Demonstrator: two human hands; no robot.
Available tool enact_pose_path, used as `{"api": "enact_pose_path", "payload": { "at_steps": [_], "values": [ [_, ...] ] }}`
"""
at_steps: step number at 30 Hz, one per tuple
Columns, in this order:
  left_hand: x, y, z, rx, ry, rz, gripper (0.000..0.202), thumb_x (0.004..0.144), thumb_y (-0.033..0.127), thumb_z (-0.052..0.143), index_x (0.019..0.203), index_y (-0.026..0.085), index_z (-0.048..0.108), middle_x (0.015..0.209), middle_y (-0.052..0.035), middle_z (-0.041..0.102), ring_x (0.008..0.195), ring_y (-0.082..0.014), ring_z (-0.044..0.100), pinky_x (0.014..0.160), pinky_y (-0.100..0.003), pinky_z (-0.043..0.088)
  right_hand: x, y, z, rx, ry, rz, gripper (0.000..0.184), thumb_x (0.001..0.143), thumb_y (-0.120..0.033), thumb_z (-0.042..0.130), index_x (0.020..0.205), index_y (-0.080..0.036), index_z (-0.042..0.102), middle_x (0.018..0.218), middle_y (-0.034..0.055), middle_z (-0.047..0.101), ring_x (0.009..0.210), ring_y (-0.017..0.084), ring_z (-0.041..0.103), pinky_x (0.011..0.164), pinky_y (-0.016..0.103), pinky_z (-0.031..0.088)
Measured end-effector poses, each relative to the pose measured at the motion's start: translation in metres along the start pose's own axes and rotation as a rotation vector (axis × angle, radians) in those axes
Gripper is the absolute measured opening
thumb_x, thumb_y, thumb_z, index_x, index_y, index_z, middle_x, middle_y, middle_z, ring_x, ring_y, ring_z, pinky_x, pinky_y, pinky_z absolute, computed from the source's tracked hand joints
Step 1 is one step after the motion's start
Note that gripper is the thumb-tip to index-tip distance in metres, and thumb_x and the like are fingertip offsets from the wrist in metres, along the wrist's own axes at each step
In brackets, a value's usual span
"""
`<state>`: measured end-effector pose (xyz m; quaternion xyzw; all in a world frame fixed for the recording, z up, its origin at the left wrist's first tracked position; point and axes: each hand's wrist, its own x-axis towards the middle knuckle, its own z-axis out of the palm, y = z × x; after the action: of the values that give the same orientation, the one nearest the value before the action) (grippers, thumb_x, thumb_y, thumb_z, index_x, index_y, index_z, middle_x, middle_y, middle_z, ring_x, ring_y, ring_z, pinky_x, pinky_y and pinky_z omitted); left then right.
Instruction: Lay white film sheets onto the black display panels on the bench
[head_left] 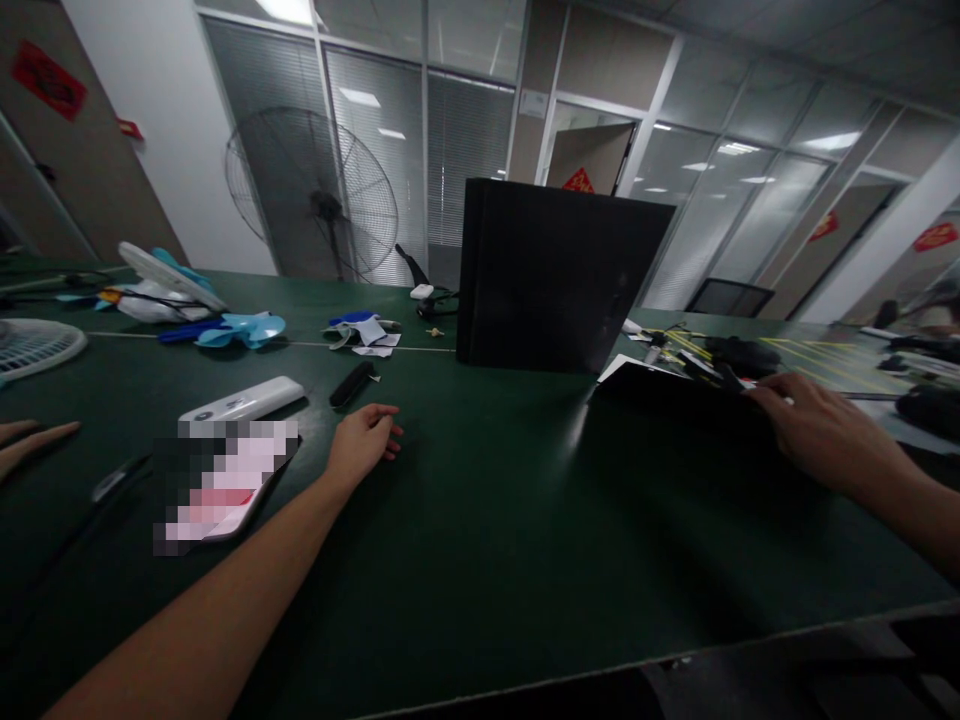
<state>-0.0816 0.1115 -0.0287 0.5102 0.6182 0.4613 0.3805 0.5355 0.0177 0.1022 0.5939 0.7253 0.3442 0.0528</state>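
My right hand (pixel 814 425) pinches the top edge of a thin black panel (pixel 675 395), which stands tilted over the table and has a white edge at its left corner. My left hand (pixel 364 445) is by the table surface with its fingers loosely bent and apart, holding nothing. Just beyond it lies a small black elongated object (pixel 351 385), like a closed pocket knife. A large black box-shaped case (pixel 555 280) stands upright between and beyond my hands. What sits behind the panel is partly hidden.
A white remote-like device (pixel 244 402) and a phone (pixel 262 480) with a blurred screen lie left. Another person's fingers (pixel 34 440) show at the left edge. Farther back are blue fan blades (pixel 240 330) and a fan grille (pixel 37 345). The table's front edge (pixel 675 655) runs below.
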Motion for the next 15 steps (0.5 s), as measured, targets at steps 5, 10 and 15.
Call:
{"api": "enact_pose_path", "payload": {
  "at_steps": [5,10,15],
  "values": [
    [-0.002,0.003,0.002,-0.006,0.008,-0.006,0.032,0.086,0.024,0.062,0.116,0.015,0.067,0.087,-0.0076,0.074,0.058,-0.0158,0.069,0.050,-0.026,0.056,-0.019,-0.018,-0.022,0.038,0.112,-0.096,0.042,0.086,-0.005,0.050,0.126,-0.007,0.063,0.128,0.0233,0.062,0.113,0.033,0.061,0.099,0.045,0.047],
    [-0.005,0.008,0.005,0.014,0.010,-0.013,0.032,0.087,0.022,0.058,0.117,0.014,0.066,0.086,-0.0065,0.073,0.057,-0.0156,0.069,0.048,-0.026,0.056,-0.044,-0.070,-0.069,0.102,0.290,-0.312,0.039,0.092,-0.010,0.046,0.127,-0.016,0.061,0.120,0.0178,0.067,0.107,0.029,0.064,0.093,0.044,0.051],
    [-0.008,0.014,0.008,0.021,0.028,-0.043,0.032,0.087,0.020,0.056,0.118,0.015,0.065,0.084,-0.0050,0.071,0.056,-0.0143,0.068,0.049,-0.025,0.056,-0.064,-0.134,-0.115,0.188,0.433,-0.476,0.039,0.100,-0.009,0.037,0.133,-0.010,0.056,0.116,0.0126,0.072,0.105,0.025,0.065,0.091,0.041,0.048]
  ]
}}
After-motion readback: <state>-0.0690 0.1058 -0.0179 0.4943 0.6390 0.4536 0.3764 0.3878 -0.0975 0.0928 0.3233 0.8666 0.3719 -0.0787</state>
